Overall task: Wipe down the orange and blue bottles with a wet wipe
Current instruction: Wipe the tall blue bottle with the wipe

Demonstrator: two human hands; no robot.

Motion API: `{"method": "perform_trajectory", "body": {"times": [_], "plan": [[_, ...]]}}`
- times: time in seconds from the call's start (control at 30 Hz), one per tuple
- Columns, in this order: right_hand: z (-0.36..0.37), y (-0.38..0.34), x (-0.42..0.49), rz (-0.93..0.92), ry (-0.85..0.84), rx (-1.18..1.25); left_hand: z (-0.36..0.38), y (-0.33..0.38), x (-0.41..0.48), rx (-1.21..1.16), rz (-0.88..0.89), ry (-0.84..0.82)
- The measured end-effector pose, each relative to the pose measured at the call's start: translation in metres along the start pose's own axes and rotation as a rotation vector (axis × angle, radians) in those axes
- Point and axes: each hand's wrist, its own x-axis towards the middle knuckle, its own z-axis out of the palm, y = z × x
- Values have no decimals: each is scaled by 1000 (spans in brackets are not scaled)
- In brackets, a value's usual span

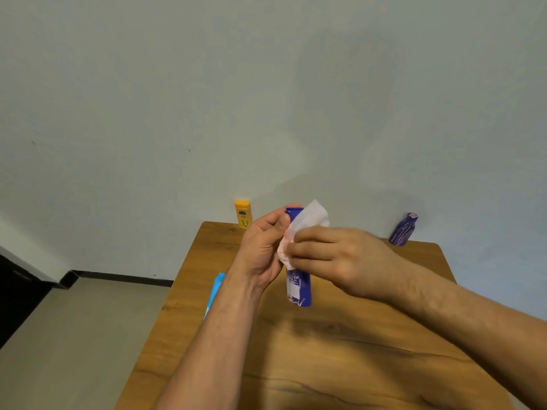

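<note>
My left hand (263,247) grips the blue bottle (299,288) around its upper part and holds it upright above the wooden table (340,350). My right hand (334,255) pinches a white wet wipe (310,223) and presses it against the bottle's upper side. The wipe hides much of the bottle's top half. The orange bottle (243,214) stands upright at the table's far left corner, apart from both hands.
A purple patterned bottle (403,229) stands at the table's far right edge by the wall. A light blue packet (215,291) lies at the table's left edge, partly behind my left forearm. Floor lies to the left of the table.
</note>
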Motion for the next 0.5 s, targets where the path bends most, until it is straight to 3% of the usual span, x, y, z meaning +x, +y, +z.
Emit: {"method": "perform_trajectory", "body": {"times": [0.03, 0.13, 0.2, 0.3, 0.43, 0.5], "plan": [[-1, 7, -2, -1, 0, 12, -2, -2, 1, -14, -6, 0], [-9, 31, -4, 237, 131, 15, 1, -6, 3, -89, -15, -43], [-2, 19, -5, 199, 112, 27, 3, -5, 4, -112, -7, -64], [4, 4, -11, -14, 35, 25, 0, -2, 4, -43, -15, -38], [-10, 33, 0, 238, 164, -76, 9, -5, 8, -102, -47, -81], [-3, 24, 1, 216, 143, -87, 6, -1, 10, -72, -51, -64]]}}
